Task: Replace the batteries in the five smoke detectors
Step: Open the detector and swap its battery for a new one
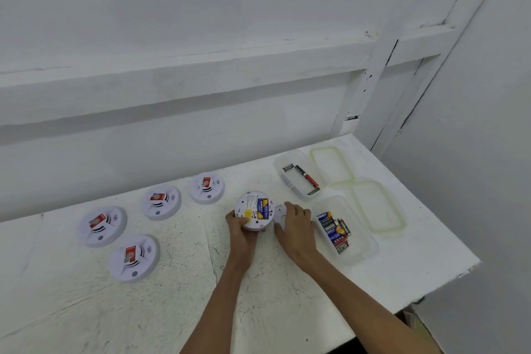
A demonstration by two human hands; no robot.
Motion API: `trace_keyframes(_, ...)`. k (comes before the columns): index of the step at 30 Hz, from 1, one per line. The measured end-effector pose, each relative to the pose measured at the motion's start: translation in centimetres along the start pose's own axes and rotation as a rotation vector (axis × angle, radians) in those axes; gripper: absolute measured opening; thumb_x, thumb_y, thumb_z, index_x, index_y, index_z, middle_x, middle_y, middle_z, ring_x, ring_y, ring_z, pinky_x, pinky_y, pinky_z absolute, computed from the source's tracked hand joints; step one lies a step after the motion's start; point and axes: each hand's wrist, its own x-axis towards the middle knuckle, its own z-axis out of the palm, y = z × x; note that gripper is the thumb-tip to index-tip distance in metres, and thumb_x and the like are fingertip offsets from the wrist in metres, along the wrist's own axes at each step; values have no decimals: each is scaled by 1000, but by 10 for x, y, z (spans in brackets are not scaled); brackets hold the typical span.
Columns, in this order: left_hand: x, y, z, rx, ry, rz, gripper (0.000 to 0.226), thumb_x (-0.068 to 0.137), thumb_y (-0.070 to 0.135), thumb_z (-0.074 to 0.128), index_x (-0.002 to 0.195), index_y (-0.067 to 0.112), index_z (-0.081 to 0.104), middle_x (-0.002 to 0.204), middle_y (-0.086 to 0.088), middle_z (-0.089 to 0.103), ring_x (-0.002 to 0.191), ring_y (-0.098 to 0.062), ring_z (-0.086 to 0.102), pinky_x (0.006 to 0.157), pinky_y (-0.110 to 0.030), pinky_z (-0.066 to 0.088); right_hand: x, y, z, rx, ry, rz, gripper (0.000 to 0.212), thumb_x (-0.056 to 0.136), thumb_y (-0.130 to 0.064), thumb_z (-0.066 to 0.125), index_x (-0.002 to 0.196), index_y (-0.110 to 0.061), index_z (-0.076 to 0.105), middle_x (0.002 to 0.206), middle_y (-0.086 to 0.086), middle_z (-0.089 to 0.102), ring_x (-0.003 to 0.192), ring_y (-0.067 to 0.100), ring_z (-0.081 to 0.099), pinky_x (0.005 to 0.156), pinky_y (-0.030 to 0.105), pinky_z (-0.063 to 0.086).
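white table point(201, 310), l hand point(240, 227) holds detector point(254, 210), r hand point(296, 228) holds cover point(279, 216)

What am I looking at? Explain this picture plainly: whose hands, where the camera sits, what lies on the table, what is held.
No machine here: this is a single picture from a camera worn on a person's head, looking down at their bare hands over a white table. The left hand grips a round white smoke detector turned back-up, with blue-and-yellow batteries showing inside. The right hand holds a flat round white cover beside it. Four more white detectors lie face up at left. At right, a far clear plastic box holds a few black-and-red batteries, and a near clear plastic box holds many mixed batteries. Two green-rimmed lids lie beyond them.
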Motion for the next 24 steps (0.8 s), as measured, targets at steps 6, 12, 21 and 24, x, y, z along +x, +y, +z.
trace_keyframes(6,1,-1,-1,-78,-13,1,31,106,9,38,134,9,51,130,-17,64,109,-29,65,71,-33,63,1,-5,-1,253,31,64,68,82,-44,67,139,-13,44,127,6,56,115,26,47,88,35,46)
trace_keyframes(12,3,-2,2,67,25,25,28,110,23,43,135,20,56,132,-11,68,115,-26,67,85,-35,58,-5,-18,-16,873,127,290,50,88,-44,71,128,-19,54,116,-2,66,91,0,63,63,9,45)
trace_keyframes(21,4,0,0,201,-42,-13,51,109,46,38,144,14,57,139,-13,67,131,-32,60,114,-53,43,3,-31,-25,694,159,-86,54,81,-39,74,130,-32,50,118,-8,53,108,6,49,80,12,43)
trace_keyframes(24,1,4,1,214,-64,-27,54,109,49,31,142,17,58,140,-10,67,132,-28,61,110,-47,48,5,-30,-20,613,123,-169,63,82,-37,75,137,-32,45,124,-7,46,114,11,47,88,22,49)
